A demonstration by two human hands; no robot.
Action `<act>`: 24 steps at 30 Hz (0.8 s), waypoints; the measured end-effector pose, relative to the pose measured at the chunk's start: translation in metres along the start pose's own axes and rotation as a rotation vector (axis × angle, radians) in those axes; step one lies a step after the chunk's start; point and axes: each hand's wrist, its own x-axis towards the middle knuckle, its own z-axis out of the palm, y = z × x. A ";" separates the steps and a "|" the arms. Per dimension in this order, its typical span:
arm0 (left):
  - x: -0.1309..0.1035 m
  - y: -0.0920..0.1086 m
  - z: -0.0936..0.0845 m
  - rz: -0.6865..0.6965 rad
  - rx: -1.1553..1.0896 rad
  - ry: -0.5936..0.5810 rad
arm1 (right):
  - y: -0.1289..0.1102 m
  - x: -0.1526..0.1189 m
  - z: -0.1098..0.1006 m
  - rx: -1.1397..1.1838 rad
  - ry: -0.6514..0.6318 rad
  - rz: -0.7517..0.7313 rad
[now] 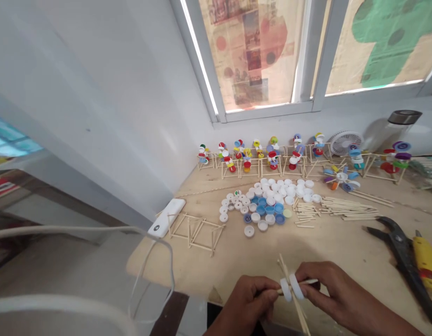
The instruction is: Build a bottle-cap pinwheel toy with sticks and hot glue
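Near the front edge of the table I hold a small piece made of two white bottle caps point(296, 286) set face to face, with thin wooden sticks point(299, 313) passing crosswise between them. My left hand point(252, 298) is closed in a pinch at the left cap, where a short stick end shows by the fingertips. Opposite it, my right hand point(329, 289) grips the right cap with thumb and fingers, and a pale stick pokes out above the thumb. Beyond my hands lie loose white and blue bottle caps point(270, 209) and a pile of cut sticks point(349, 207).
Stick frames with colourful cap wheels point(272, 161) line the back. Bare stick frames point(196, 233) and a white power strip point(167, 218) lie left, near a looping white cable point(172, 261). Black pliers point(403, 261) and a yellow glue gun point(427, 261) lie right.
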 end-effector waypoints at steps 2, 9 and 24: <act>0.004 0.001 0.000 -0.001 0.004 0.011 | 0.001 0.001 -0.001 0.035 0.022 -0.008; 0.015 0.019 -0.004 0.087 0.165 0.090 | 0.013 0.008 -0.002 0.140 0.143 -0.013; 0.048 0.018 -0.019 0.168 0.321 0.214 | 0.047 0.030 0.004 0.316 0.304 0.078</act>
